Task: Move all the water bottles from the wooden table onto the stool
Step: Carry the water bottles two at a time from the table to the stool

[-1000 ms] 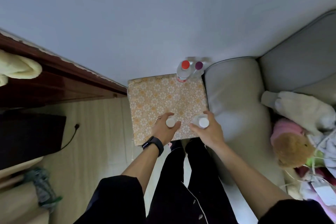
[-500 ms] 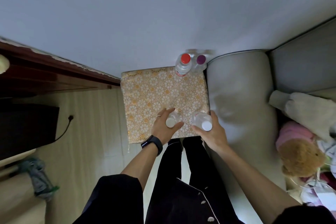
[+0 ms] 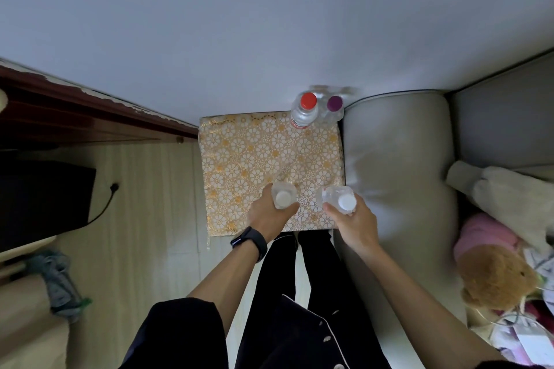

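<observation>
Over stool (image 3: 254, 153) near edge, L hand (image 3: 266, 216) grips L white-cap bottle (image 3: 283, 195), R hand (image 3: 353, 220) grips R white-cap bottle (image 3: 338, 199), both barely moved vs 1 s ago; set-down judged imminent.

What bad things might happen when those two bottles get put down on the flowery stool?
1. The right white-capped bottle hangs close to the edge of the stool beside the sofa arm; set down there, it might tip off.
2. The floral cloth looks wrinkled beneath it and the left white-capped bottle, so either may wobble.
3. The red-capped bottle and purple-capped bottle stand at the far corner; a nudge to the stool might topple them.
</observation>
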